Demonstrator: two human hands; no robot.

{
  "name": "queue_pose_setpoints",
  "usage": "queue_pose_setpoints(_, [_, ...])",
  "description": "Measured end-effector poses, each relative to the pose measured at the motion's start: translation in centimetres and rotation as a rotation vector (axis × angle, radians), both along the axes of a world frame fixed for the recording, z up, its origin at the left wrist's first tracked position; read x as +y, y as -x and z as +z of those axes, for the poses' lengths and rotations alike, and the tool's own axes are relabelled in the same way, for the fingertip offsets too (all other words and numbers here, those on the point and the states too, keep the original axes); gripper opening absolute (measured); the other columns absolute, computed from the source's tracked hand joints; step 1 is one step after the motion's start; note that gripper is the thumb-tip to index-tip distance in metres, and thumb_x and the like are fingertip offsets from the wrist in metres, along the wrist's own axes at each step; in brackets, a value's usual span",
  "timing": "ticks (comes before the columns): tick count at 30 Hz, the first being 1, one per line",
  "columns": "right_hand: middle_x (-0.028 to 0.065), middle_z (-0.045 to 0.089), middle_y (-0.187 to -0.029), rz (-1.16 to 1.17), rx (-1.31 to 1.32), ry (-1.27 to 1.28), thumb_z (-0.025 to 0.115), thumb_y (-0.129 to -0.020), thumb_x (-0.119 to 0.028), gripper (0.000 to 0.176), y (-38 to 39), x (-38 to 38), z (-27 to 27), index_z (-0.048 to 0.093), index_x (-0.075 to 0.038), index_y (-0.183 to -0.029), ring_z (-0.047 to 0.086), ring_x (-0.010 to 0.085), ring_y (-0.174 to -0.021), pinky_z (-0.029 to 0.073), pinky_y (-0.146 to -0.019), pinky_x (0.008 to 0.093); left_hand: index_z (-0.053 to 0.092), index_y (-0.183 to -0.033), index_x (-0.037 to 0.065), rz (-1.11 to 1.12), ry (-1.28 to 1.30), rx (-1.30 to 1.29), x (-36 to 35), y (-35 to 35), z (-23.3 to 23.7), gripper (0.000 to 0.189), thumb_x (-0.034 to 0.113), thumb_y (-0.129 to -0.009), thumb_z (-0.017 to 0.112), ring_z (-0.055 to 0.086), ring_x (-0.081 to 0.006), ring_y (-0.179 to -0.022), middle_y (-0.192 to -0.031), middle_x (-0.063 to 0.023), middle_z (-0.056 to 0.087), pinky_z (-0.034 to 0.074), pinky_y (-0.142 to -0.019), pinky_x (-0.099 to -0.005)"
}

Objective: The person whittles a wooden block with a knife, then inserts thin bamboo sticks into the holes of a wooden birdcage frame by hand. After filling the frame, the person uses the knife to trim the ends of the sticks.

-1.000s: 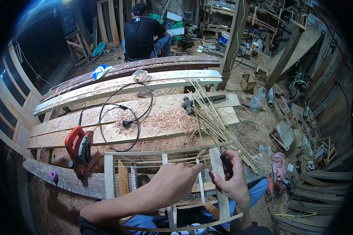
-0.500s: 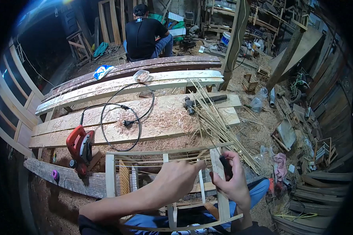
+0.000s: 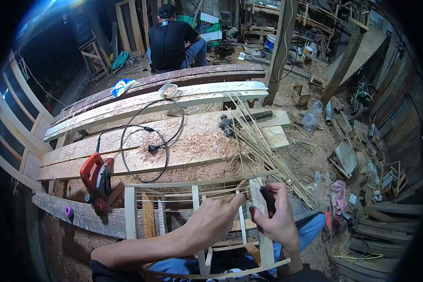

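Note:
A wooden frame [image 3: 131, 214] with several crosspieces and thin sticks [image 3: 174, 199] strung across it lies over my lap. My left hand [image 3: 214, 216] reaches across the frame, its fingers closed near the right-hand rail [image 3: 263, 230]; what they pinch is hidden. In my right hand [image 3: 279, 216], just beside that rail, is a black-handled tool [image 3: 268, 199], gripped with the fingers wrapped round it. A thin dark shaft seems to run up from its handle. Past the frame's far right corner lies a bundle of thin sticks [image 3: 272, 160].
Beyond the frame, shaving-strewn planks [image 3: 89, 152] carry a hammer [image 3: 226, 126] and a looped black cord [image 3: 168, 155]. A red power planer [image 3: 96, 176] stands at left. A person in a black shirt [image 3: 168, 44] sits at the back. Wooden posts [image 3: 279, 51] and scrap stand right.
The view has shifted very slightly. Both hands stay in nearly the same place on the frame, and my right hand still grips the black-handled tool.

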State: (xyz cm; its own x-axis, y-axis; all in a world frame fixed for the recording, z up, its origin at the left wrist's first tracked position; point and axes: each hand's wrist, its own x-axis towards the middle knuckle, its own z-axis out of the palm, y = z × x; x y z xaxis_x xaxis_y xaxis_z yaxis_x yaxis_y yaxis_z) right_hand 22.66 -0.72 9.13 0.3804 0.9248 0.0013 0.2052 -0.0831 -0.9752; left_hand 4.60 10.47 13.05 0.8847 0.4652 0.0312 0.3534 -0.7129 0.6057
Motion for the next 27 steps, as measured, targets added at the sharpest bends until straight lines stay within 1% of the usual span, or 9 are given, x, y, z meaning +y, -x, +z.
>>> queue_pose_setpoints(2, [0.0197, 0.069, -0.113, 0.000, -0.035, -0.018, 0.082, -0.087, -0.015, 0.058, -0.1, 0.0, -0.1, 0.045, 0.002, -0.128, 0.070, 0.0224, -0.104, 0.057, -0.090, 0.0363, 0.052, -0.109, -0.003, 0.014, 0.012, 0.033, -0.1, -0.2, -0.2, 0.027, -0.006, -0.083, 0.058, 0.071, -0.0449, -0.076, -0.081, -0.0237, 0.068, 0.056, -0.068, -0.0544])
queue_pose_setpoints(4, [0.0197, 0.070, -0.111, 0.001, 0.028, 0.023, 0.083, -0.087, -0.014, 0.057, 0.0, 0.0, 0.3, 0.046, 0.003, -0.126, 0.071, 0.0232, -0.103, 0.057, -0.090, 0.0371, 0.051, -0.113, -0.001, 0.011, -0.082, -0.066, -0.2, -0.2, -0.8, 0.027, -0.002, -0.086, 0.059, 0.071, -0.0440, -0.070, -0.075, -0.0242, 0.068, 0.054, -0.060, -0.0537])
queue_pose_setpoints(7, [0.0192, 0.070, -0.110, -0.006, 0.013, 0.038, 0.083, -0.086, -0.014, 0.056, 0.0, 0.0, 0.2, 0.046, 0.003, -0.124, 0.071, 0.0230, -0.101, 0.057, -0.089, 0.0369, 0.052, -0.113, -0.001, 0.023, -0.085, -0.062, -0.4, -0.4, -0.8, 0.029, -0.002, -0.085, 0.060, 0.070, -0.0443, -0.069, -0.076, -0.0240, 0.069, 0.054, -0.059, -0.0539])
queue_pose_setpoints(11, [0.0191, 0.070, -0.109, -0.005, 0.028, 0.030, 0.084, -0.086, -0.014, 0.056, 0.0, 0.1, 0.0, 0.046, 0.003, -0.123, 0.071, 0.0224, -0.101, 0.057, -0.089, 0.0365, 0.052, -0.113, -0.001, 0.027, -0.134, -0.094, -0.4, -0.5, -0.7, 0.030, -0.001, -0.085, 0.061, 0.070, -0.0433, -0.067, -0.074, -0.0214, 0.068, 0.054, -0.060, -0.0530])
queue_pose_setpoints(14, [0.0178, 0.070, -0.109, -0.007, -0.005, 0.004, 0.083, -0.087, -0.012, 0.054, 0.1, 0.3, 0.4, 0.046, 0.003, -0.124, 0.070, 0.0206, -0.102, 0.057, -0.088, 0.0352, 0.054, -0.113, -0.001, 0.016, -0.174, 0.037, -0.4, -0.4, 0.2, 0.029, -0.001, -0.084, 0.062, 0.072, -0.0405, -0.073, -0.081, -0.0200, 0.070, 0.057, -0.065, -0.0503])
queue_pose_setpoints(16, [0.0169, 0.070, -0.111, 0.013, 0.101, -0.011, 0.082, -0.089, -0.010, 0.052, 0.1, 0.6, 0.5, 0.046, 0.003, -0.125, 0.070, 0.0192, -0.102, 0.057, -0.087, 0.0339, 0.056, -0.114, -0.001, -0.017, -0.221, 0.092, -0.2, -0.1, 0.6, 0.030, 0.000, -0.085, 0.064, 0.074, -0.0383, -0.082, -0.090, -0.0180, 0.071, 0.058, -0.070, -0.0474])
queue_pose_setpoints(19, [0.0168, 0.069, -0.112, 0.015, 0.074, -0.046, 0.081, -0.090, -0.008, 0.051, 0.1, 0.5, 0.3, 0.045, 0.002, -0.125, 0.069, 0.0185, -0.103, 0.057, -0.089, 0.0329, 0.055, -0.110, -0.004, -0.025, -0.197, 0.030, 0.3, 1.0, 0.7, 0.026, -0.001, -0.085, 0.061, 0.074, -0.0386, -0.080, -0.088, -0.0171, 0.068, 0.057, -0.065, -0.0497])
queue_pose_setpoints(23, [0.0173, 0.068, -0.114, 0.021, 0.040, -0.065, 0.082, -0.090, -0.010, 0.052, 0.1, -0.1, 0.2, 0.046, 0.003, -0.125, 0.068, 0.0191, -0.104, 0.057, -0.092, 0.0343, 0.055, -0.107, -0.003, -0.015, -0.135, 0.038, -0.2, 1.3, 1.2, 0.023, -0.002, -0.085, 0.062, 0.074, -0.0380, -0.079, -0.087, -0.0174, 0.068, 0.058, -0.065, -0.0491])
queue_pose_setpoints(27, [0.0164, 0.069, -0.111, -0.009, -0.005, -0.073, 0.083, -0.089, -0.011, 0.052, 0.3, -0.2, -0.1, 0.047, 0.003, -0.123, 0.069, 0.0190, -0.102, 0.057, -0.091, 0.0351, 0.055, -0.106, -0.002, 0.004, -0.164, 0.019, -0.4, 1.1, -0.5, 0.023, -0.002, -0.084, 0.062, 0.074, -0.0370, -0.078, -0.087, -0.0172, 0.069, 0.058, -0.065, -0.0481])
